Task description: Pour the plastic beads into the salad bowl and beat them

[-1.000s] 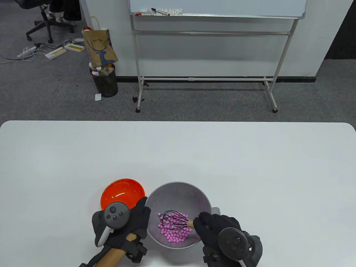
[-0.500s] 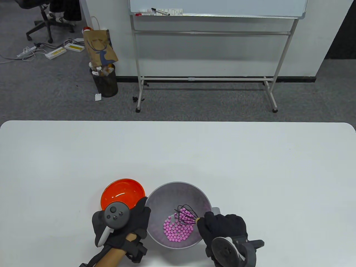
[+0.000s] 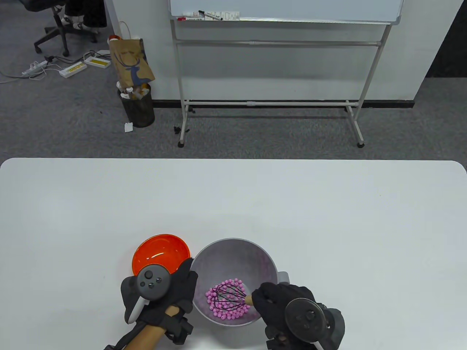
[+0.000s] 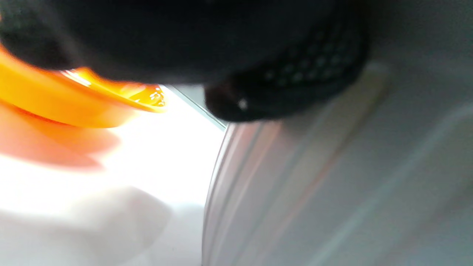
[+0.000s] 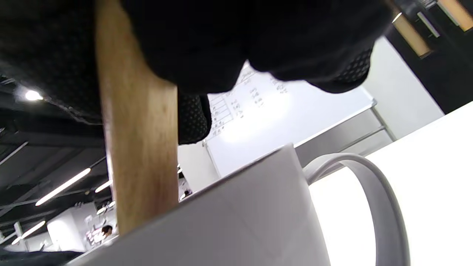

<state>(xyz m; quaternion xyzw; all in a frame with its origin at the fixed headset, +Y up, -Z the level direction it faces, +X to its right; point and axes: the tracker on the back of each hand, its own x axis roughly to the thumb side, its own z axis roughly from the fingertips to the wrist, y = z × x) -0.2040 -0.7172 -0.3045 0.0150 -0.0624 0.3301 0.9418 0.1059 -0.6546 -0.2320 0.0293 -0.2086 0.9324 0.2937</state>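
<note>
A grey salad bowl with a handle stands near the table's front edge and holds a heap of pink plastic beads. A black wire whisk with a wooden handle lies in the beads. My right hand grips that wooden handle at the bowl's right rim. My left hand holds the bowl's left rim, and in the left wrist view its fingers lie against the bowl's outer wall. An empty orange bowl sits just left of the salad bowl.
The wide white table stretches far and to both sides of the bowls. Beyond it are grey carpet, a whiteboard stand and a waste bin with a paper bag.
The whisk swung from the bowl's middle to its right side and back toward the left, pushing the beads around. My left hand and both bowls stayed still.
</note>
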